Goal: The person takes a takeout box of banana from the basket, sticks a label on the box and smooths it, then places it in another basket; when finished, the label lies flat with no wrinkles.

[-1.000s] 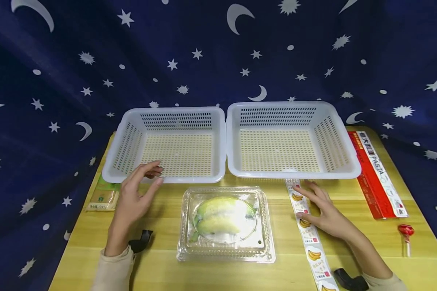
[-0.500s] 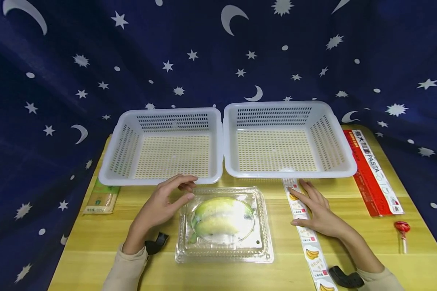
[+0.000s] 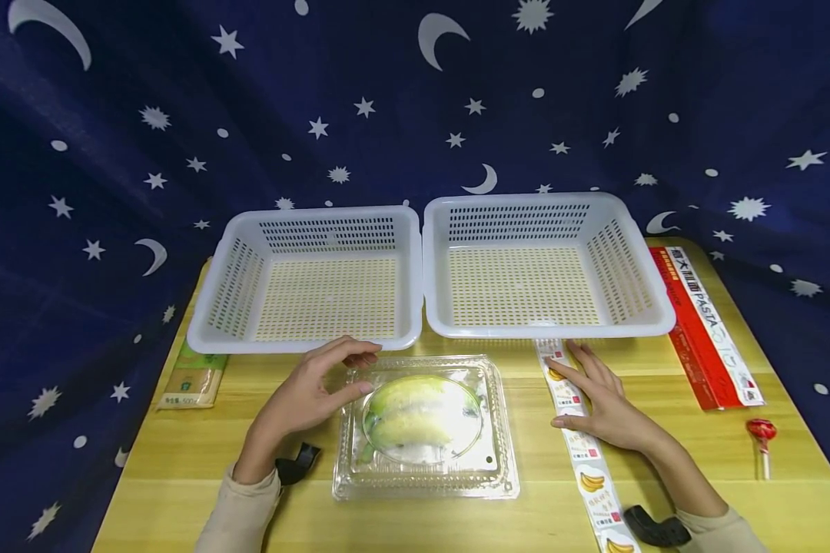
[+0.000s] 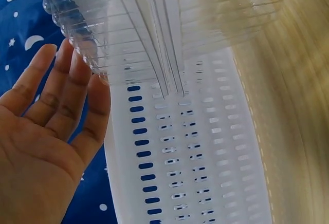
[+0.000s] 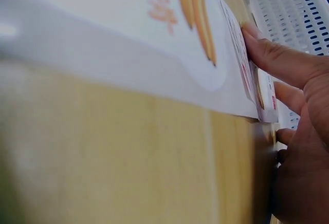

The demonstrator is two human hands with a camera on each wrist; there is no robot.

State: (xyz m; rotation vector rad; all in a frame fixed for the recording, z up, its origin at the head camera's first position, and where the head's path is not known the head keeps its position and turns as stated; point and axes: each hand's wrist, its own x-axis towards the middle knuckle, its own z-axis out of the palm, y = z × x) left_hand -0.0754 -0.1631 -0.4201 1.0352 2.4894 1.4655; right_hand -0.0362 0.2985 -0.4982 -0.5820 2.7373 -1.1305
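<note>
Fingers of our left hand (image 3: 311, 392) curve loosely, with the thumb apart from them, while those of our right hand (image 3: 605, 407) are spread, thumb and index well separated.

At the far left we see a flat green-and-tan packet (image 3: 197, 380) just beside a white rectangular perforated plastic basket (image 3: 277, 346). Near that basket's near rim, our left hand is at the far left corner of a clear, ribbed plastic container (image 3: 429, 488); we cannot tell whether it touches. The container sits on the pale wooden table (image 3: 387, 530), with yellow-green fruit (image 3: 415, 418) showing through its glossy top.

To the right, a second white perforated basket (image 3: 595, 332) stands right beside the first. From its near rim, a long white strip of banana-printed stickers (image 3: 584, 453) runs toward us, and our right hand's thumb and index fingertips rest on it.

Farther right, we have a long red-and-white box marked PASTA (image 3: 688, 346) and, nearer, a round red lollipop on a white stick (image 3: 762, 430).
</note>
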